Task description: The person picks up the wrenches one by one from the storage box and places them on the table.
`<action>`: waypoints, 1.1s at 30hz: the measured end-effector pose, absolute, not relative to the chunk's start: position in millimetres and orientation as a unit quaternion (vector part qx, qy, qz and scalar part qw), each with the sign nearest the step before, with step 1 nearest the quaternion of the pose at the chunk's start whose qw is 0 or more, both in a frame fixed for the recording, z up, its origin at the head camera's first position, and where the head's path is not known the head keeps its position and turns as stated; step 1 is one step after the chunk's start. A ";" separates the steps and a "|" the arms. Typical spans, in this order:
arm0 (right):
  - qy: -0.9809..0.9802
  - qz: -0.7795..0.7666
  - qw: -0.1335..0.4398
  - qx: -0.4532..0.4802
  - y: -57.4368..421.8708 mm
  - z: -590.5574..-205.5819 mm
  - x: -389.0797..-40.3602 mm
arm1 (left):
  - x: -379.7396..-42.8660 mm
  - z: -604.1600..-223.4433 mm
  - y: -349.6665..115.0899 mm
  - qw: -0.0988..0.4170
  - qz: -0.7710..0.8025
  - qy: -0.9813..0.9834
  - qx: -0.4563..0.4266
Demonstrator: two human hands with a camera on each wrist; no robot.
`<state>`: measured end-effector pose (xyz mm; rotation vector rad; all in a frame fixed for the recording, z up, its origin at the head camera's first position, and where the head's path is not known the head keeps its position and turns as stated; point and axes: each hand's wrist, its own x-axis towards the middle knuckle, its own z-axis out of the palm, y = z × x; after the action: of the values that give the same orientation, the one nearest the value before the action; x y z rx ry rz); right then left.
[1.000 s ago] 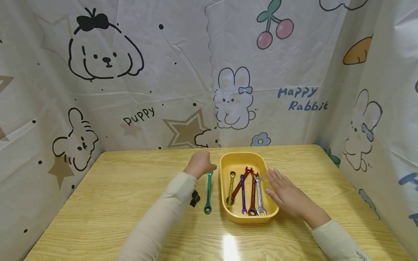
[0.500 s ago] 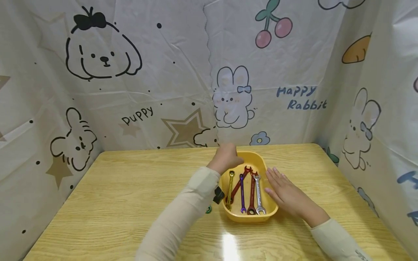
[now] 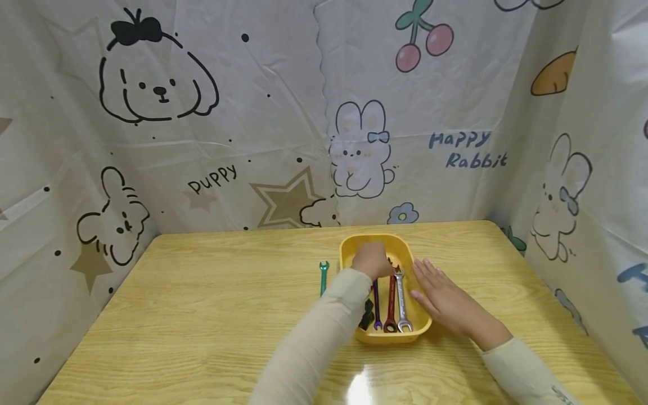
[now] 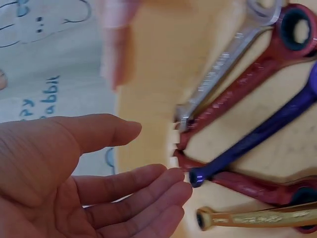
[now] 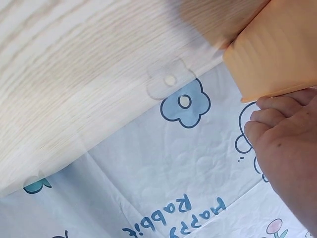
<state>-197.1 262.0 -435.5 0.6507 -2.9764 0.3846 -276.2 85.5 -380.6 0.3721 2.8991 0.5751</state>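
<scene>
My left hand (image 3: 372, 261) is over the yellow plastic bin (image 3: 381, 339), above its far end. In the left wrist view its thumb and fingers are apart, with nothing between them, near the ends of several wrenches. Inside the bin lie a silver wrench (image 3: 402, 304), a red wrench (image 3: 391, 301), a purple wrench (image 4: 257, 131), a second red wrench (image 4: 257, 186) and a gold wrench (image 4: 262, 217). My right hand (image 3: 453, 304) rests its straight fingers against the bin's right side. Left of the bin, a green wrench (image 3: 324, 277) lies on the table, partly hidden by my left sleeve.
The bin stands on a wood-grain table (image 3: 212, 304). A patterned white cloth (image 3: 283, 112) hangs behind the table and along both sides. A black device (image 3: 367, 315) sits under my left wrist.
My left hand has moved right, from beside the green wrench to over the bin. The green wrench stays on the table. My right hand has kept its place at the bin's side.
</scene>
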 end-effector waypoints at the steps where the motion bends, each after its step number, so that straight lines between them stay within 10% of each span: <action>1: -0.968 0.125 0.036 0.213 262.1 -435.7 -196.8 | -276.5 -384.6 87.0 0.087 0.184 0.972 0.119; 33: -0.969 0.129 0.031 0.210 263.0 -435.9 -197.2 | -280.7 -406.5 91.1 0.173 0.096 0.978 0.071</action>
<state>-197.2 263.0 -435.9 0.6483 -2.9849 0.3969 -280.7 91.1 -406.5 0.2026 2.7721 0.2727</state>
